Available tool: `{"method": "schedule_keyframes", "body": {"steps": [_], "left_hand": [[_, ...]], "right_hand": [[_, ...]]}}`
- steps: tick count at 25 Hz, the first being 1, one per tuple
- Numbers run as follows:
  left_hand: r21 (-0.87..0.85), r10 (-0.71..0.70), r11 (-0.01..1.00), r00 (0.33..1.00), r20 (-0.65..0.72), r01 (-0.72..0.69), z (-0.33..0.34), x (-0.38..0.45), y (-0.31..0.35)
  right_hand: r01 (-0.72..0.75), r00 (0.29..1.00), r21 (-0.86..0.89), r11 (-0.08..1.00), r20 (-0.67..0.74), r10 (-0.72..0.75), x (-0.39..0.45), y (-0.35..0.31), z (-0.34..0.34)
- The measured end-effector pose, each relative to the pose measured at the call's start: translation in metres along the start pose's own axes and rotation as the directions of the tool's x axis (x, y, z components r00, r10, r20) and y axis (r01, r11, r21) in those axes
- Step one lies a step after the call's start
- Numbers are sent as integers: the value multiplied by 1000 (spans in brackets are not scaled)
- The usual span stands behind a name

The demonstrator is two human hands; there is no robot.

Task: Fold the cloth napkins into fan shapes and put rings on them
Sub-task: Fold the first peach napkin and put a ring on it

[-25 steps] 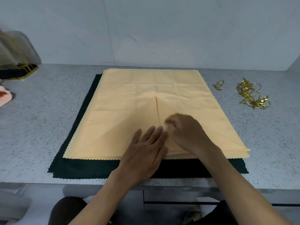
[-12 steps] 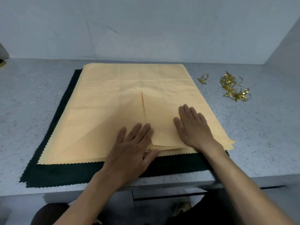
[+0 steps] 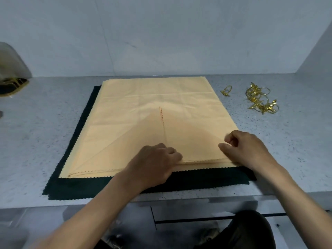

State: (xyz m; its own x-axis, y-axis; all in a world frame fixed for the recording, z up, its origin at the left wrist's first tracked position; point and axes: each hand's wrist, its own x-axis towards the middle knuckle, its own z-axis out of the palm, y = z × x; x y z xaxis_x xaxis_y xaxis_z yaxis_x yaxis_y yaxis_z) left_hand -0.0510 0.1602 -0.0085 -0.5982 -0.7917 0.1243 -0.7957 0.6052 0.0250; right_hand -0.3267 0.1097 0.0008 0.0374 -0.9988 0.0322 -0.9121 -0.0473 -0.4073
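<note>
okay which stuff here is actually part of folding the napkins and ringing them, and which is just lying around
For the job:
peach napkin, gripped at its near edge by the left hand and right hand
dark green napkins underneath
single gold ring
pile of gold rings

Lying about:
clear bag at far left

Grey speckled counter (image 3: 45, 133), front edge running across the lower frame. Pale grey wall (image 3: 161, 36) behind it, with a side wall (image 3: 319, 54) meeting it at the right. Far left, at the frame's edge: translucent bag (image 3: 10, 63) over a dark, gold-trimmed item (image 3: 12, 86), contents unclear.
</note>
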Motion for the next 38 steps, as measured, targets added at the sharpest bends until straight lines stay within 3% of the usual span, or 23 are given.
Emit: {"method": "schedule_keyframes", "body": {"steps": [5,7,8,10,13,15,17,19,22,25,30,32,35,37,38], "left_hand": [[142,-51,989,998,23,47,-1,9,7],[166,-97,982,995,20,92,-7,21,23],[158,-108,982,994,32,101,-11,29,33],[80,-141,988,988,61,135,-13,39,50],[-195,-218,959,975,-46,205,-20,24,44],[-317,-349,900,930,-115,299,-22,-1,17],[-286,-476,849,878,-47,445,-21,-29,-20],[-246,-498,824,860,113,510,-12,-49,-49],[-178,-396,882,892,218,435,8,-54,-57],[-131,-355,918,922,152,375,18,-50,-56],[-134,-263,950,954,146,282,23,-50,-58],[-241,-246,933,962,115,268,21,-50,-65],[-596,-309,763,951,5,251,12,-56,-85],[-642,-320,734,947,-39,221,4,-62,-100],[-661,-314,710,949,10,242,-3,-64,-104]], "right_hand": [[-14,1000,137,990,-8,16,10,0,-6],[-26,999,63,998,-33,28,19,-1,-15],[-22,998,-67,998,-66,17,22,-3,-19],[56,990,-279,959,-110,-90,25,-14,-17],[265,963,-171,949,101,-251,11,-34,10],[278,945,-109,954,211,-251,-4,-42,34],[286,946,-142,948,201,-255,-17,-45,51],[302,943,-160,940,193,-270,-25,-49,60],[332,934,-144,932,189,-303,-30,-54,63],[368,925,-95,925,133,-355,-33,-52,63],[643,763,41,765,56,-644,-34,-57,58],[674,737,44,738,41,-675,-32,-60,58],[665,744,58,745,43,-667,-33,-64,57],[670,736,87,737,55,-675,-36,-64,56],[671,734,98,735,51,-677,-36,-63,55]]}}
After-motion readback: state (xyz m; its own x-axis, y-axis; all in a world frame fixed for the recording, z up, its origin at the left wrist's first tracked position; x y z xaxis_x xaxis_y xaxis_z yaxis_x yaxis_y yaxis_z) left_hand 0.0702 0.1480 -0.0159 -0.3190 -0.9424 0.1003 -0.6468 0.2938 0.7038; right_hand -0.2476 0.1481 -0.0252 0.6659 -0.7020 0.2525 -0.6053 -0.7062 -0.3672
